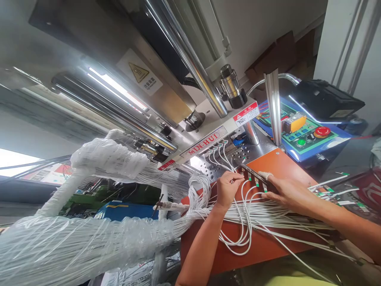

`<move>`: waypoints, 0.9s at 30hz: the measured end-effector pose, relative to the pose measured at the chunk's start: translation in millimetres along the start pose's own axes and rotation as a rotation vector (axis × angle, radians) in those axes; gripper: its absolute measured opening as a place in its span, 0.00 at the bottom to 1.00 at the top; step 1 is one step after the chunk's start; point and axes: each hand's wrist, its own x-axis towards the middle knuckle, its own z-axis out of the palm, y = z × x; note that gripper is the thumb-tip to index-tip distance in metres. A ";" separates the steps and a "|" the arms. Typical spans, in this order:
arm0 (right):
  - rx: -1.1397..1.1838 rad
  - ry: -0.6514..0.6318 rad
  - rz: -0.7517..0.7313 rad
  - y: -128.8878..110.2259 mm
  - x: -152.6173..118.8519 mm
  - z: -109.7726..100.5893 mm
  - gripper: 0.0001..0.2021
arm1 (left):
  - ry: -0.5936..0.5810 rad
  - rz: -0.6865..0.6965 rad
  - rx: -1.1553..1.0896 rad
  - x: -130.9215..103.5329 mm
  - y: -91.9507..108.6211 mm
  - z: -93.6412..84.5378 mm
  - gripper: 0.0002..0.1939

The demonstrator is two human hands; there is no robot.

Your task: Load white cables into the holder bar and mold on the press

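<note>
My left hand (228, 188) is pinched closed just left of a dark metal mould bar (252, 171). A small dark tip shows at its fingers, but I cannot make out what they hold. My right hand (281, 188) grips the bar's near right end, with a white cover on one finger. Several white cables with small green circuit-board ends (257, 184) lie along the bar's near side, and their loops (245, 238) hang over the orange worktop (270, 167). A thick bundle of white cables (268, 214) runs beneath both hands.
A press labelled MIN-HUI (204, 143) stands ahead, with cable ends (220, 147) on its perforated metal plate (244, 153). At right is a control panel (315, 131) with a red stop button (323, 132). Plastic-wrapped cables (89, 246) fill the left; more cable ends (330, 190) lie right.
</note>
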 end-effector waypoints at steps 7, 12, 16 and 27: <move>0.041 -0.084 0.038 -3.2 -0.6 -3.5 0.25 | 0.005 0.033 0.075 3.3 -22.6 15.6 0.08; 0.008 -0.064 0.033 1.5 -0.2 1.8 0.26 | 0.024 0.057 0.087 3.7 -20.8 16.7 0.09; -0.039 -0.068 -0.019 1.8 1.4 2.0 0.24 | 0.056 0.066 0.107 4.4 -23.8 20.0 0.09; -0.377 -0.113 -0.020 -4.1 -7.3 5.7 0.24 | -0.019 0.151 0.160 1.4 -30.0 25.3 0.07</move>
